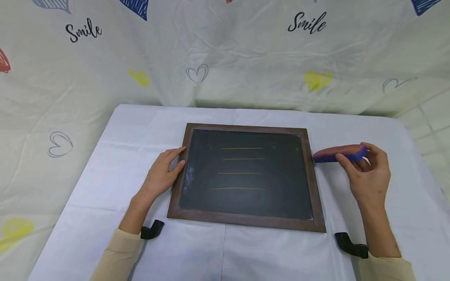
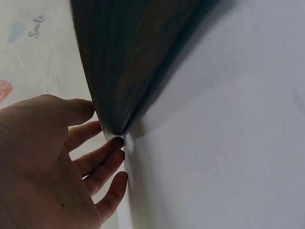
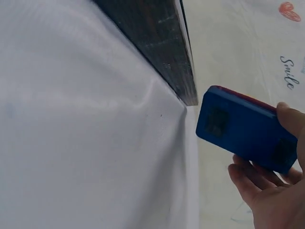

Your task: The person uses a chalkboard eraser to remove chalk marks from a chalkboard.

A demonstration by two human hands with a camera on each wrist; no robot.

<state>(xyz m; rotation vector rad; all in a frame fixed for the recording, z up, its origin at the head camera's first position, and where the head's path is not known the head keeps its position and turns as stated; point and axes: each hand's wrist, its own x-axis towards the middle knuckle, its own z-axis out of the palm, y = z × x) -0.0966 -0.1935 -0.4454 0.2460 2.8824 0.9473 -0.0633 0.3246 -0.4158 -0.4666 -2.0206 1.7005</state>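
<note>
A small chalkboard (image 1: 242, 203) with a brown wooden frame (image 1: 246, 223) lies on the table, bearing several short yellowish horizontal lines (image 1: 239, 173) in its middle. My left hand (image 1: 161, 173) rests at the frame's left side, thumb and fingertips against the wood; the left wrist view shows the fingers (image 2: 112, 195) lightly bent along the edge. Just off the right side, my right hand (image 1: 372, 175) holds a blue chalkboard eraser (image 1: 339, 153) with a reddish top, pinched between thumb and fingers at its right end. Two dark squares show on the eraser's blue face (image 3: 243, 129) in the right wrist view.
A white cloth (image 1: 267, 253) covers the table. Behind it hangs a pale curtain (image 1: 246, 47) printed with hearts and "Smile". Black curved pieces stick out by the left sleeve (image 1: 119, 249) and the right sleeve (image 1: 386, 269). Pale tiles (image 1: 432, 128) show at the far right.
</note>
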